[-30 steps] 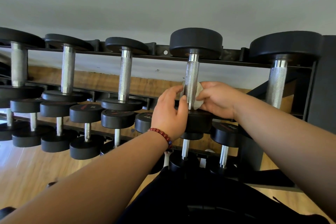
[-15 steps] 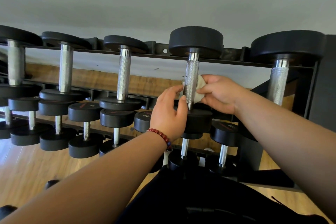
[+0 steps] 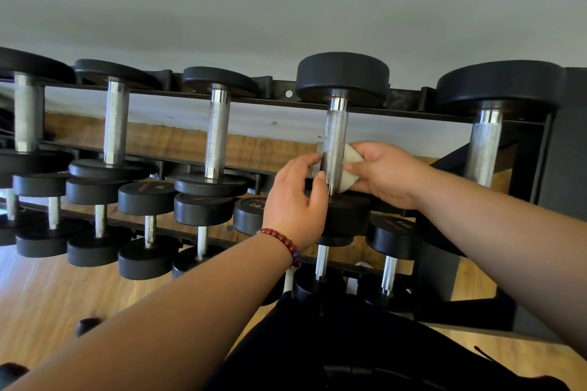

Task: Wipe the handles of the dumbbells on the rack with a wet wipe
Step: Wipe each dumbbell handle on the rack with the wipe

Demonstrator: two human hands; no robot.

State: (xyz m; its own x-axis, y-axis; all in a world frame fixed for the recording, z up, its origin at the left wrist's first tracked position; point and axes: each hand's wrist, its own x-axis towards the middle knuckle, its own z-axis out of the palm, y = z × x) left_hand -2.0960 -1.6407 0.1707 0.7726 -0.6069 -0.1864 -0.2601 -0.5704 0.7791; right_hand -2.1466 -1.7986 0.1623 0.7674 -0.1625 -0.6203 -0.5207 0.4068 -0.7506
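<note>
While right hand (image 3: 381, 174) pinches wet wipe (image 3: 349, 168) against lower right side of knurled handle (image 3: 335, 136), left hand (image 3: 295, 200) curls round same handle. Top tier of rack (image 3: 403, 98): mid-wipe. Which other handles are done: cannot tell.

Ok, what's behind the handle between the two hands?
The wet wipe: its wad shows right of the handle, pinched by the right hand; a pale edge shows left, by the left hand. The stretch behind the bar is hidden.

The right hand (image 3: 384, 176) holds a wet wipe (image 3: 350, 165) against a dumbbell handle (image 3: 335, 136) gripped by the left hand (image 3: 293, 205).
</note>
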